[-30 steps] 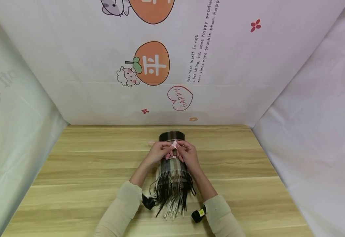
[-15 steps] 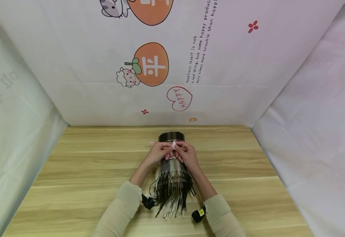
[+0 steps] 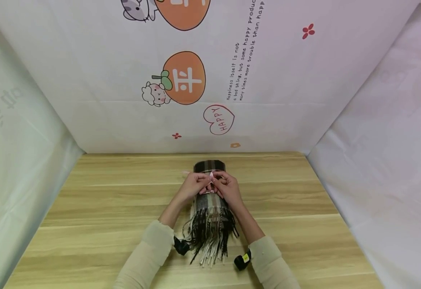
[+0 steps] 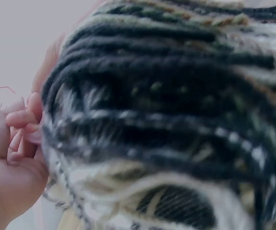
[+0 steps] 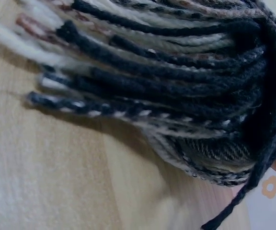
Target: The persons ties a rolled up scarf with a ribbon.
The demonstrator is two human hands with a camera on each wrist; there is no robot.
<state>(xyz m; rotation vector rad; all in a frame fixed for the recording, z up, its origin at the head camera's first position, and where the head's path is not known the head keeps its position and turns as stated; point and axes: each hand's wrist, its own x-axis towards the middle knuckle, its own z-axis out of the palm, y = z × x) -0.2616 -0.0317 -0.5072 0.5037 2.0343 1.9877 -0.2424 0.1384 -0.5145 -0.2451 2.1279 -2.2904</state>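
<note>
Pinching a pink-white strip [image 3: 212, 175] from both sides: left hand [image 3: 192, 186] at its 9 o'clock, right hand [image 3: 231, 189] at its 3; both over the rolled plaid scarf [image 3: 211, 202], at 6 o'clock on the wood table [image 3: 105, 208]; fringe [image 3: 212, 237] points to 6, black-banded end [image 3: 210, 165] to 12.

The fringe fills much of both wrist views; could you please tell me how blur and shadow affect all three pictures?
Left wrist: the fringe is blurred, the light greyish; right wrist: it casts a soft shadow on the table; head: print on the backdrop is legible, the pink strip too small to judge.
</note>
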